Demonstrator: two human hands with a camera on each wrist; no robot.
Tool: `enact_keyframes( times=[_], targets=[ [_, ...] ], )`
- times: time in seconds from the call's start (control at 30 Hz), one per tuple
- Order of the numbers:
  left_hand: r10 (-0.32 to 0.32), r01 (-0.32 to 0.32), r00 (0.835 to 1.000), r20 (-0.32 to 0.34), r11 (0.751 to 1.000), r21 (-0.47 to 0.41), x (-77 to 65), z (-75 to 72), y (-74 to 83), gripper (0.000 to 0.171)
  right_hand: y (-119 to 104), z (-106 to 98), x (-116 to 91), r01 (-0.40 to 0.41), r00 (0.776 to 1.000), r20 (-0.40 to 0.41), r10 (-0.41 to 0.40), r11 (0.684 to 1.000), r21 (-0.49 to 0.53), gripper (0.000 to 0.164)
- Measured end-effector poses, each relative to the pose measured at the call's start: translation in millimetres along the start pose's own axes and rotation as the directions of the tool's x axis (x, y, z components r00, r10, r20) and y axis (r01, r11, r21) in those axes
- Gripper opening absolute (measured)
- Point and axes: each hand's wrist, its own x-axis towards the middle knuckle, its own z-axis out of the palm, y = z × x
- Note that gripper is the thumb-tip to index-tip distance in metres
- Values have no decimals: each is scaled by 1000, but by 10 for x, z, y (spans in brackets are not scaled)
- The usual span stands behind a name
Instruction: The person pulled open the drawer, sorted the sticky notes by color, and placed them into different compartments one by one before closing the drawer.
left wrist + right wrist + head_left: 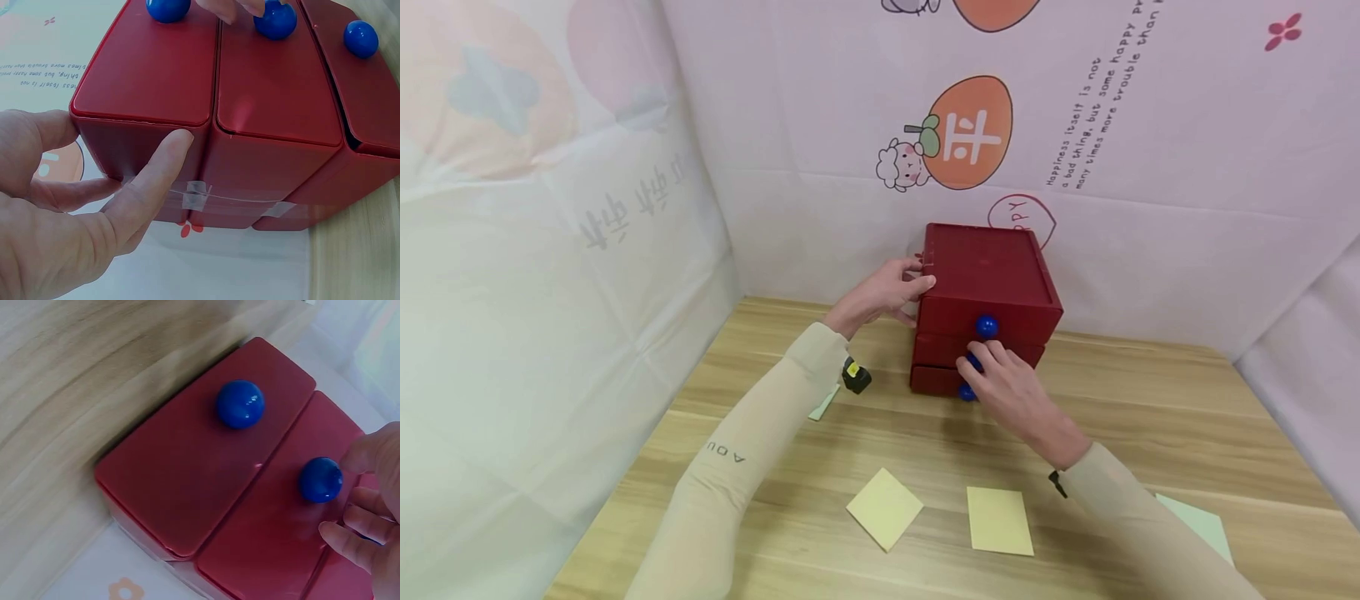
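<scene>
While my left hand (886, 292) rests spread against the left edge and side of the red drawer unit (988, 265), its fingers are mostly straight, steadying contact rather than wrapping round anything. My right hand (1003, 390) is at the front of the unit, fingers loosely bent and parted about the middle blue knob (320, 480); the right wrist view shows a gap between one fingertip and that knob, with my thumb just beside it, though I cannot tell whether the thumb touches.

The unit stands right of the frame's centre in the head view, near the back of the wooden table (1150, 400). Its upper blue knob (987, 326) shows above my right fingers, and its lower blue knob (967, 392) below them. In the left wrist view, clear tape (195, 195) crosses the unit's side.

At bottom centre of the head view lie two yellow notes (885, 509), and a pale green note (1202, 523) sits at lower right, partly behind my sleeve (1138, 512). Printed cloth (805, 108) fills the upper frame.
</scene>
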Motion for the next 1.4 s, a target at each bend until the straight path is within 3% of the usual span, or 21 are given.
enact_keyframes(
  times=[0.6, 1.4],
  targets=[
    [-17, 17, 1000, 10, 1000, -9, 22, 1, -20, 64, -40, 199, -47, -58, 998, 18, 58, 998, 20, 38],
    [-27, 27, 1000, 9, 1000, -14, 14, -24, -14, 65, -56, 173, -8, -107, 993, 47, 105, 993, 46, 32]
  ],
)
